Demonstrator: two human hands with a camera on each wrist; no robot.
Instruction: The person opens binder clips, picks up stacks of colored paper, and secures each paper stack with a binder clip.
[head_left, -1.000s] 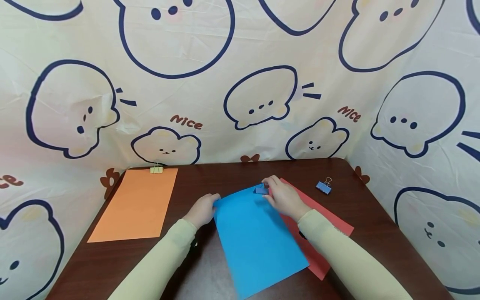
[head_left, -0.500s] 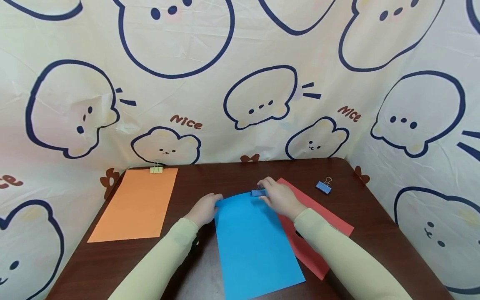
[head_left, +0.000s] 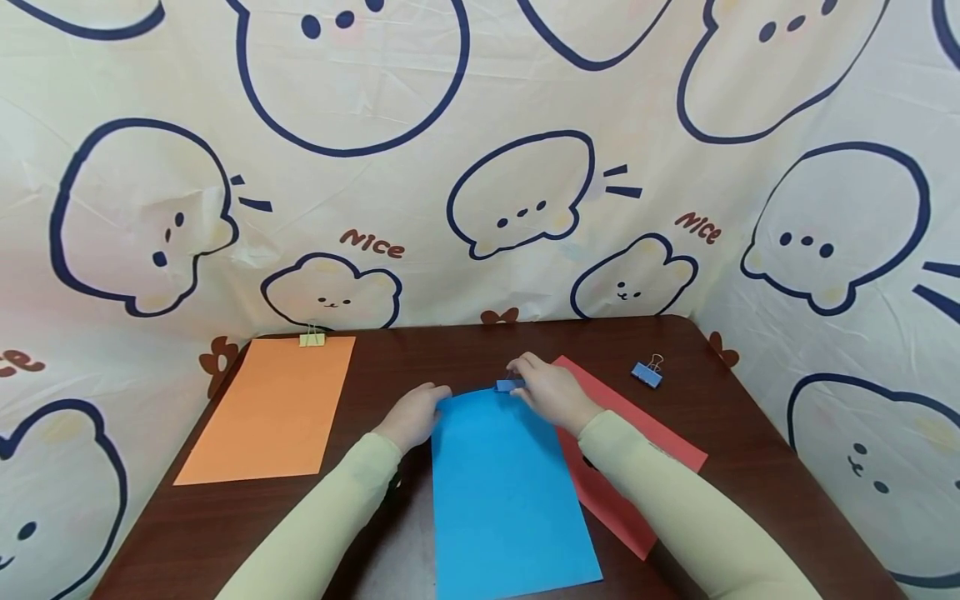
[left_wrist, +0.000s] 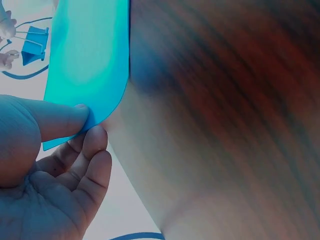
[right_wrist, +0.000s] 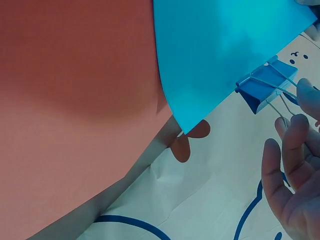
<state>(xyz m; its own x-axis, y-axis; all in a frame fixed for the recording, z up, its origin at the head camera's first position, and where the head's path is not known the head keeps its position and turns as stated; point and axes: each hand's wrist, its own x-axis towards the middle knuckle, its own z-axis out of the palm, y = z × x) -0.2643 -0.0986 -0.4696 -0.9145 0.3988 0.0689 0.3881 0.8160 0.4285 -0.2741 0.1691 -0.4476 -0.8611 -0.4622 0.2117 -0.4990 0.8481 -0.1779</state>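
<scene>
A sheet of blue paper (head_left: 506,492) is held up at its far edge, its near part reaching toward the table's front. My left hand (head_left: 412,417) pinches its far left corner between thumb and fingers; the left wrist view shows the thumb (left_wrist: 67,120) lying over the paper. My right hand (head_left: 555,390) pinches the wire handles of a blue binder clip (right_wrist: 267,85) between thumb and fingers. In the right wrist view the clip's mouth is at the paper's far edge; I cannot tell whether it grips the sheet.
Red paper (head_left: 637,467) lies to the right, partly under the blue sheet and right arm. At the left lies orange paper (head_left: 270,408) with a yellow binder clip (head_left: 312,340) on its far edge. Another blue binder clip (head_left: 647,374) rests at the back right of the dark table (head_left: 427,354).
My right hand has moved left along the far edge with the binder clip. The blue sheet has swung straighter, its near end shifting left; my left hand has moved slightly right.
</scene>
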